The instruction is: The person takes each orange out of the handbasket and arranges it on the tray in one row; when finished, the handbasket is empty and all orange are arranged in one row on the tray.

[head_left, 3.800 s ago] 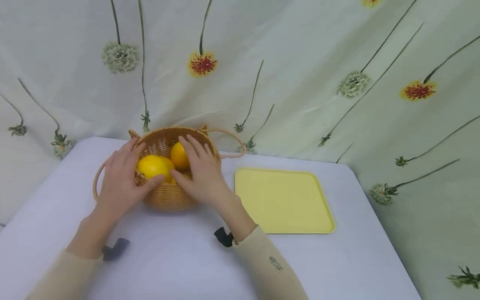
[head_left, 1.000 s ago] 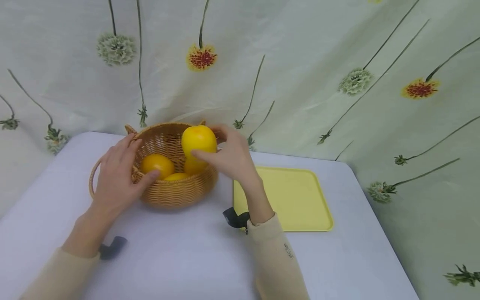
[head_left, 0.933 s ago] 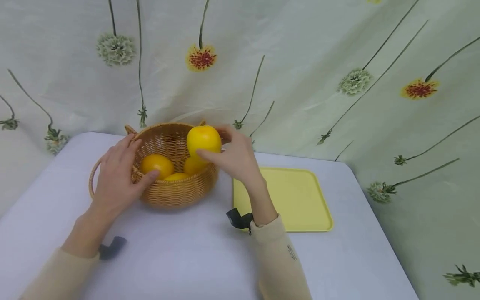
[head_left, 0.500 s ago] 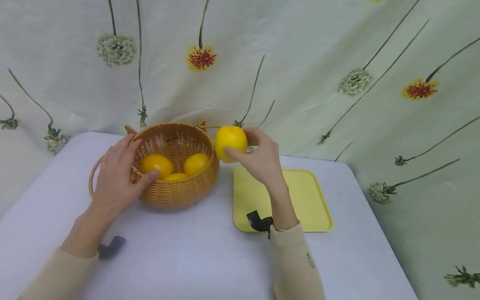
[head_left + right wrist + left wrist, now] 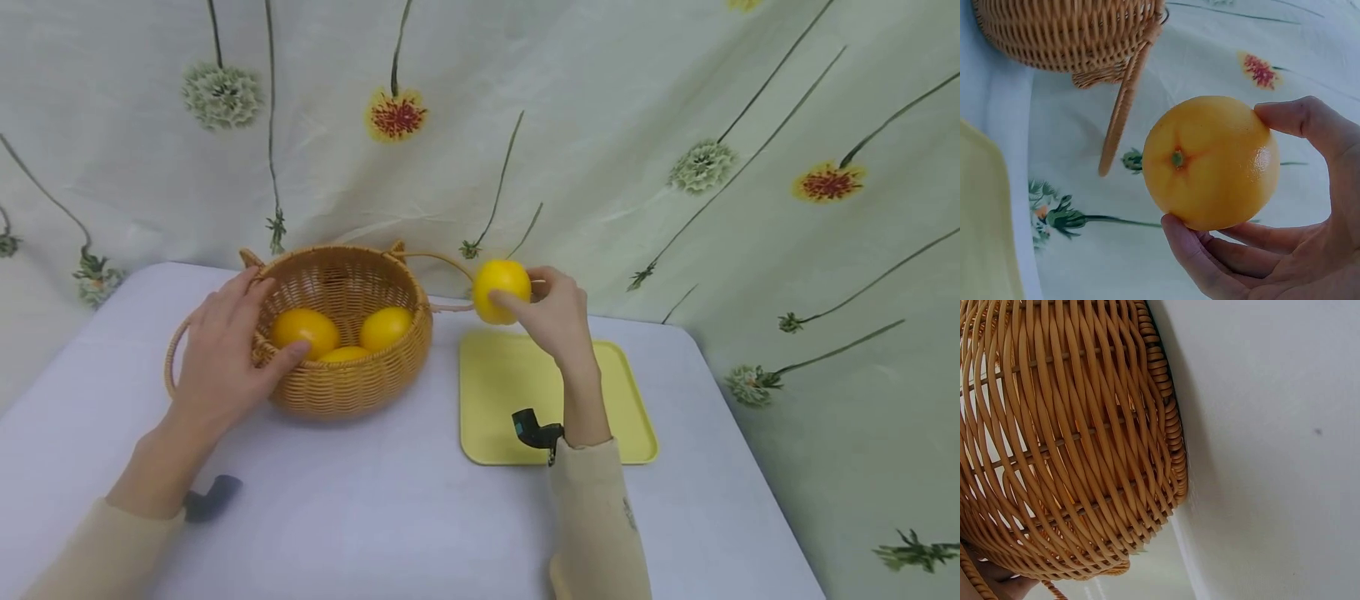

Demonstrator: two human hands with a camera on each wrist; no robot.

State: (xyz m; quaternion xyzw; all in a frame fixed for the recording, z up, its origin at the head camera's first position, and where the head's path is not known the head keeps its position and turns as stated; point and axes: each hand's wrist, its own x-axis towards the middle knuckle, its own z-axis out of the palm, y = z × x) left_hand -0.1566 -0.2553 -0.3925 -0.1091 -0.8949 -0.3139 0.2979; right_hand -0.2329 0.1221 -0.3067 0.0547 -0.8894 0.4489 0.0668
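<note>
Held fruit: in the air just right of the basket, in front of its right handle as the head view shows it.
Fruit's direction: we see its green stem mark turned toward the right wrist camera; the fruit looks nearly round, so we make out no clear long axis.
Right hand: thumb and fingers clamped on the held fruit.
Left hand: curled over the basket's left rim, well apart from the right.
Basket fruits: we count three, inside the one basket.
Tray: one, yellow, on the white desk.
Since half a second ago: we see the held fruit further right, clear of the rim.
</note>
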